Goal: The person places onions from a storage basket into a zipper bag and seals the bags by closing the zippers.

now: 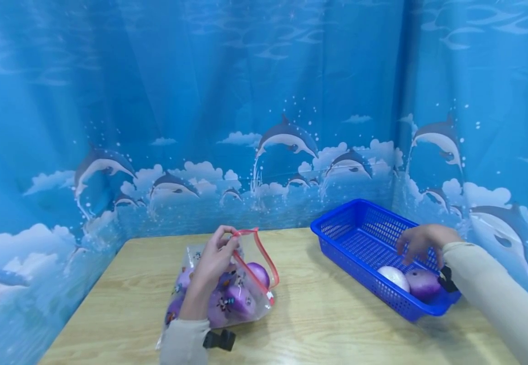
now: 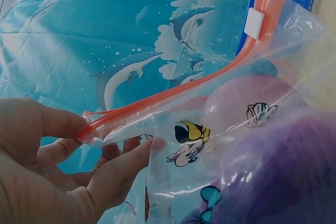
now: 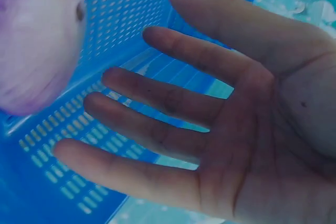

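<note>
My left hand (image 1: pixel 215 261) pinches the red-edged mouth of a clear zip bag (image 2: pixel 157 129) printed with small cartoon figures. The red zip (image 2: pixel 173 92) gapes, its white slider at the far end from my fingers. Inside the bag are several rounded purple pieces (image 1: pixel 240 301). My right hand (image 3: pixel 210 108) holds nothing; its fingers are spread over the inside of the blue basket (image 1: pixel 339 256). Close to it in the basket lie a white rounded piece (image 1: pixel 394 279) and a purple-and-white rounded piece (image 1: pixel 421 285) with a dark spot.
A light wooden table (image 1: pixel 297 324) carries the bag on the left and the perforated basket on the right. Behind and to the sides hangs a blue curtain (image 1: pixel 190 111) printed with dolphins. Black straps are on both wrists.
</note>
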The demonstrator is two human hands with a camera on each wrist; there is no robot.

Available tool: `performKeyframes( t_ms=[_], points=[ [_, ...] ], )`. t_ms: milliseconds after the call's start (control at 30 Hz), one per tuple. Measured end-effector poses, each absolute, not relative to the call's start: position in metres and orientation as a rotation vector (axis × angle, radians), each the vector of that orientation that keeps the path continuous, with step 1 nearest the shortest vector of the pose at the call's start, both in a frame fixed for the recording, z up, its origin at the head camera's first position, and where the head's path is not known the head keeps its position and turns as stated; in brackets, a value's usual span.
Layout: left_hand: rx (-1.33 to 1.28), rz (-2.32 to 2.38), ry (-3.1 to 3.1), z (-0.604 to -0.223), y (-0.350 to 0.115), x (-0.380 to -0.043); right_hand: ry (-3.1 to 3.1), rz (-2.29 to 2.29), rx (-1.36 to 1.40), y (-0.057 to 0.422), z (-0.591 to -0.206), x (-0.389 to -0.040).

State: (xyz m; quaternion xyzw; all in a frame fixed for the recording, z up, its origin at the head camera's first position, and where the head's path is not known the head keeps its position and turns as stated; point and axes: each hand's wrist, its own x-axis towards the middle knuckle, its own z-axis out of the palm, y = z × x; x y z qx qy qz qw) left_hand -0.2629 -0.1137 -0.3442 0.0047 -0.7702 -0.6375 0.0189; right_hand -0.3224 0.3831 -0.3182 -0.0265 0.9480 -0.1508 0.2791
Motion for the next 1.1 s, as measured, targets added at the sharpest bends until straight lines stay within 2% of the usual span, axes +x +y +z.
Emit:
performKeyframes(
  t_ms=[367, 800, 1100],
  points=[
    [-0.004, -1.985, -2.384, -0.344, -0.113, -0.262, 2.538, -0.37, 0.015, 0.4, -0.327, -0.324],
    [-0.011, -1.989, -2.368, -0.346, -0.115, -0.263, 2.564, -0.362, 0.108, 0.395, -0.339, -0.334],
    [-0.012, -1.996, -2.356, -0.346, -0.116, -0.264, 2.557, -0.278, 0.067, 0.39, -0.344, -0.336]
  ],
)
